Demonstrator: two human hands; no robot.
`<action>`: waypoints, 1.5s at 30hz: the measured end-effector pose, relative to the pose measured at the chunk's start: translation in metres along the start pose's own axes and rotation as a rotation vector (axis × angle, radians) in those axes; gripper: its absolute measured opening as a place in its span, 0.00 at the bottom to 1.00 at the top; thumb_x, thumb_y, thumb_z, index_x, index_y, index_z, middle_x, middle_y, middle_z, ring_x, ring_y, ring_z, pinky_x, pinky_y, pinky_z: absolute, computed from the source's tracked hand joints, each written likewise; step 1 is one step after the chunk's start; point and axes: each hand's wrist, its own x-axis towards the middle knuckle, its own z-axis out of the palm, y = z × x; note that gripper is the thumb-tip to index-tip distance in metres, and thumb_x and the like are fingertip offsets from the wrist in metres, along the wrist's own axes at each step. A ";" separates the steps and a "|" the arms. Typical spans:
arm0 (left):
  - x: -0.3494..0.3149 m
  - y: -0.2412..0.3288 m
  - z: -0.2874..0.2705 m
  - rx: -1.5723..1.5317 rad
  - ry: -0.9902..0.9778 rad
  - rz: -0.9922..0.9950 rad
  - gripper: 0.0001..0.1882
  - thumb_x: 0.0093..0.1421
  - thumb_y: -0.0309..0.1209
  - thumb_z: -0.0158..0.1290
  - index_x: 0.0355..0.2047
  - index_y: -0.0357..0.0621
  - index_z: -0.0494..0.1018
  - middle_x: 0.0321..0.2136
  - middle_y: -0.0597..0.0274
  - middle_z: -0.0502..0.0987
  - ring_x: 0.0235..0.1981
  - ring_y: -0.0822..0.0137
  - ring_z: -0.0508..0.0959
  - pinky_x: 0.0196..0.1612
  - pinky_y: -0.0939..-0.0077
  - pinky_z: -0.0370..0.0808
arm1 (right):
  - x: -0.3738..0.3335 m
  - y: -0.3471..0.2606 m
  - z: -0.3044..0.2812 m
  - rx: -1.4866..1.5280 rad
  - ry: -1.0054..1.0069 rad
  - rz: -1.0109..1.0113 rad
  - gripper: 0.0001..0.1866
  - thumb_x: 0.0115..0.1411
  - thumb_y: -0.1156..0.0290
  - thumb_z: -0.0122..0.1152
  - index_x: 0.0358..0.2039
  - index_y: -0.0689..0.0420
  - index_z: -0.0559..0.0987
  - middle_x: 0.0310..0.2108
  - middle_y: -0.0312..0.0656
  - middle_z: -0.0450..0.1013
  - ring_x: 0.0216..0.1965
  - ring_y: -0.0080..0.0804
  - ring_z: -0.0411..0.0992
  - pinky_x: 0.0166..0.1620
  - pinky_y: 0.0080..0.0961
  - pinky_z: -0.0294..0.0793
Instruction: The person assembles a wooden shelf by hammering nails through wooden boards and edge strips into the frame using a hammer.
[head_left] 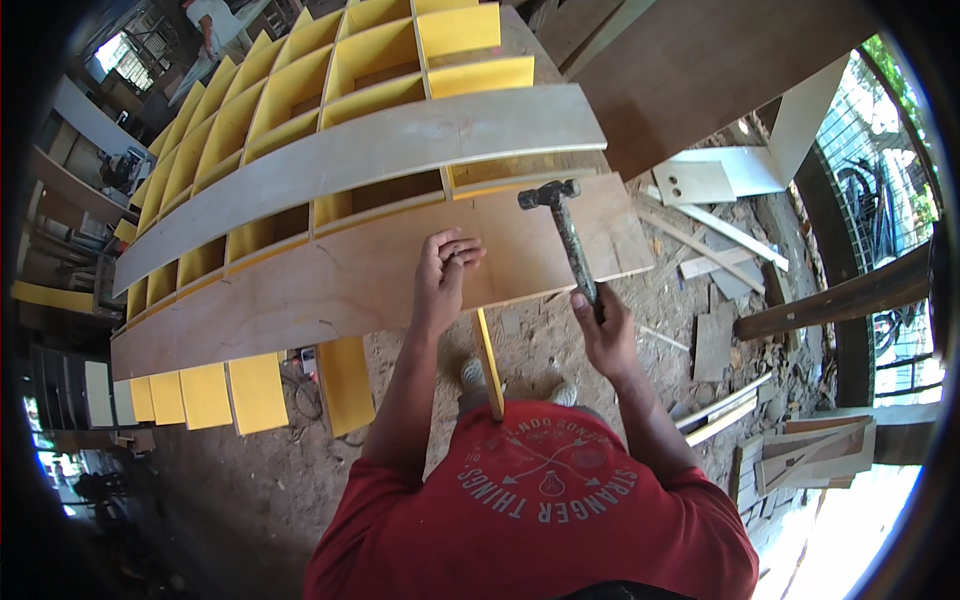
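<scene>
My right hand [607,328] grips a hammer [570,235] low on its worn handle. The dark hammer head points up and away, above a long light-brown plywood board [370,270]. Over the same board is my left hand [447,268], its thumb and fingers drawn together. Whatever is between those fingers is too small to make out. The board lies across the near side of a yellow grid frame [290,90] made of crossing panels. A few thin nails seem to stand in the board. Farther back, a paler plywood strip [380,140] crosses the grid.
Yellow panel ends [256,393] stick out below the board, one close to my body. A large brown sheet [710,70] leans at the back right. Scrap wood [725,405] litters the dirt floor on the right, near a wooden post [840,305]. Another person [218,28] stands far left.
</scene>
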 end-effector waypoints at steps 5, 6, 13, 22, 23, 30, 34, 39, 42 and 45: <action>-0.027 0.006 0.009 0.088 -0.031 0.071 0.13 0.76 0.21 0.51 0.58 0.31 0.69 0.62 0.35 0.77 0.66 0.53 0.79 0.66 0.63 0.77 | -0.017 0.014 -0.006 0.006 -0.029 0.064 0.24 0.76 0.51 0.64 0.48 0.64 0.80 0.20 0.34 0.65 0.23 0.19 0.62 0.27 0.28 0.64; -0.027 0.003 0.009 0.092 -0.030 0.066 0.13 0.76 0.21 0.51 0.58 0.31 0.69 0.62 0.35 0.77 0.66 0.53 0.79 0.66 0.63 0.77 | -0.020 0.013 -0.007 0.010 -0.033 0.068 0.24 0.76 0.51 0.64 0.48 0.64 0.80 0.20 0.34 0.65 0.23 0.19 0.62 0.27 0.28 0.64; -0.016 0.009 0.003 0.518 -0.090 0.154 0.05 0.68 0.26 0.66 0.40 0.38 0.83 0.45 0.55 0.87 0.46 0.66 0.86 0.52 0.69 0.81 | -0.034 0.024 -0.008 0.028 -0.024 0.091 0.23 0.77 0.52 0.63 0.47 0.63 0.80 0.21 0.35 0.66 0.24 0.21 0.62 0.28 0.29 0.65; -0.017 0.007 0.003 0.582 -0.128 0.203 0.06 0.63 0.29 0.70 0.38 0.42 0.86 0.33 0.59 0.88 0.38 0.59 0.84 0.49 0.62 0.77 | -0.044 0.029 -0.008 -0.017 -0.032 0.134 0.23 0.76 0.51 0.64 0.45 0.63 0.80 0.21 0.39 0.66 0.24 0.24 0.63 0.29 0.33 0.66; -0.018 0.006 0.003 0.556 -0.122 0.152 0.06 0.63 0.30 0.70 0.37 0.42 0.85 0.33 0.59 0.88 0.38 0.58 0.83 0.49 0.61 0.77 | -0.044 0.030 -0.007 -0.012 -0.034 0.136 0.23 0.76 0.51 0.64 0.45 0.63 0.80 0.21 0.39 0.67 0.24 0.24 0.63 0.29 0.33 0.66; -0.016 0.005 0.002 0.610 -0.131 0.204 0.06 0.63 0.30 0.70 0.36 0.42 0.85 0.33 0.60 0.88 0.38 0.57 0.83 0.50 0.61 0.76 | -0.045 0.023 -0.004 -0.039 -0.065 0.137 0.21 0.76 0.53 0.64 0.46 0.62 0.81 0.22 0.33 0.66 0.25 0.20 0.61 0.29 0.27 0.63; -0.017 0.006 0.001 0.662 -0.164 0.302 0.07 0.61 0.31 0.71 0.35 0.43 0.85 0.32 0.62 0.88 0.38 0.57 0.84 0.51 0.61 0.76 | -0.044 0.012 -0.006 -0.089 -0.048 0.057 0.19 0.75 0.56 0.65 0.47 0.62 0.80 0.22 0.41 0.72 0.23 0.30 0.71 0.29 0.33 0.69; -0.017 0.004 -0.002 0.665 -0.170 0.302 0.07 0.60 0.32 0.72 0.33 0.43 0.86 0.32 0.61 0.88 0.37 0.57 0.84 0.51 0.60 0.76 | -0.048 -0.007 -0.012 -0.251 -0.043 -0.157 0.16 0.74 0.58 0.66 0.51 0.58 0.79 0.24 0.48 0.80 0.24 0.50 0.83 0.27 0.45 0.78; -0.017 0.005 -0.002 0.717 -0.162 0.277 0.07 0.59 0.32 0.72 0.33 0.43 0.87 0.32 0.60 0.88 0.36 0.57 0.84 0.51 0.60 0.77 | -0.045 0.002 -0.015 -0.470 -0.099 -0.264 0.17 0.72 0.57 0.67 0.52 0.55 0.80 0.26 0.48 0.81 0.27 0.52 0.84 0.28 0.48 0.80; -0.017 0.008 -0.002 0.721 -0.162 0.300 0.07 0.59 0.32 0.72 0.33 0.44 0.87 0.31 0.60 0.87 0.35 0.57 0.83 0.50 0.61 0.76 | -0.039 -0.002 -0.020 -0.558 -0.165 -0.260 0.18 0.72 0.56 0.68 0.52 0.54 0.80 0.27 0.48 0.82 0.27 0.51 0.84 0.29 0.48 0.81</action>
